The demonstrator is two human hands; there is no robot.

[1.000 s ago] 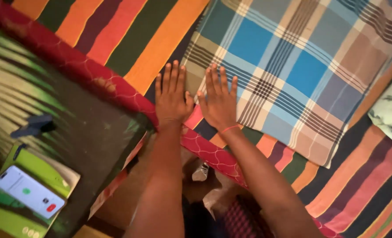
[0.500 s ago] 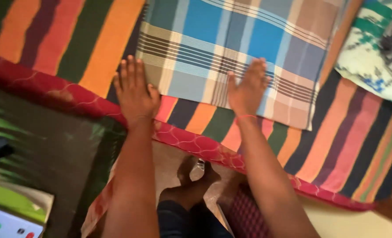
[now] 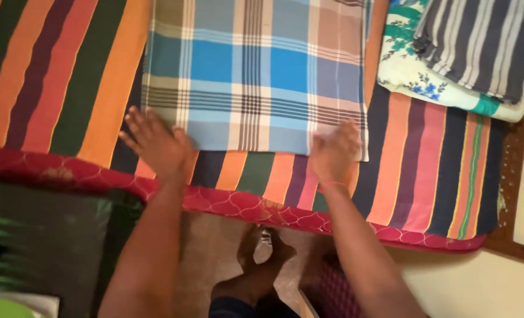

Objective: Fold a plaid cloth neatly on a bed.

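On striped bed, checked cloth (image 3: 256, 76), seemingly folded flat

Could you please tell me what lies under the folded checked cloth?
The checked cloth lies on a striped sheet, visible around it; beneath stays hidden. Left hand and right hand press its near corners.

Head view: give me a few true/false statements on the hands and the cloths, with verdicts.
1. Both hands lie at the near edge of the plaid cloth. True: the left hand is at its near left corner, the right hand near its near right corner.
2. The plaid cloth lies on a plain white sheet. False: it lies on a striped sheet in orange, green, maroon and pink.
3. A red band circles the right wrist. True.
4. The folded cloths at the far right lie under the left hand. False: they lie beyond the right hand, touched by neither.
5. The right hand grips a phone. False: it rests flat on cloth.
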